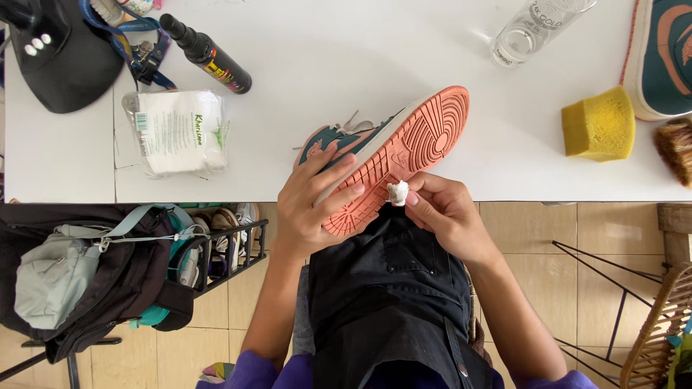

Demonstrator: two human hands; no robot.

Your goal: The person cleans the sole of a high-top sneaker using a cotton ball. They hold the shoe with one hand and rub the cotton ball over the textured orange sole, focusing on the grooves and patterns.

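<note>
The left hand [313, 209] is clamped on a sneaker [382, 155], fingers wrapped over its side, w/ the salmon-coloured sole turned up and to the right. The sneaker lies at the near edge of the white table [324, 65], its heel end over the person's lap. The right hand [443, 212] has fingers pinched together on a small white wad [397, 192], which touches the sole near the heel. Far left: a pack of white wipes [179, 132] and a dark spray bottle [205, 54]. Far right: a yellow sponge [598, 124], a clear bottle [533, 29] & a second shoe [663, 57]. A black cap [61, 54] sits at the far left corner.
</note>
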